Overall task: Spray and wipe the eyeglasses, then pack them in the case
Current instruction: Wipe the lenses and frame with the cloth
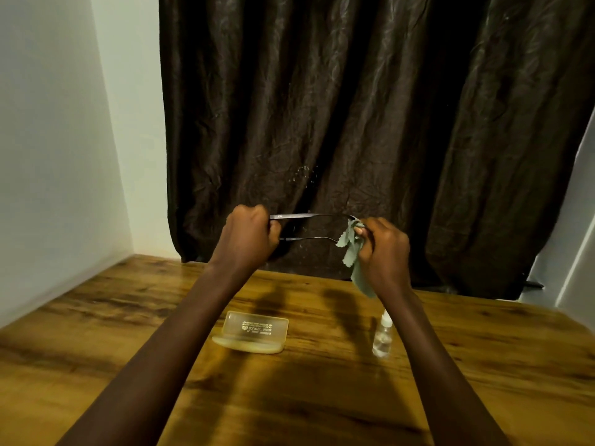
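My left hand (249,236) is raised above the table and closed around the ends of both temples of the dark-framed eyeglasses (302,216). The frame points to the right, its lenses hard to make out against the dark curtain. My right hand (383,249) pinches a pale green cleaning cloth (349,244) against the front of the glasses, and the cloth's loose end hangs down below the hand. A translucent yellowish glasses case (254,333) lies open on the table beneath my left forearm. A small clear spray bottle (383,338) stands upright beside my right forearm.
The wooden table (96,333) spreads across the lower view. A dark brown curtain (354,107) hangs right behind its far edge. A white wall (48,156) borders the left side, and a pale wall strip (576,236) shows at the right.
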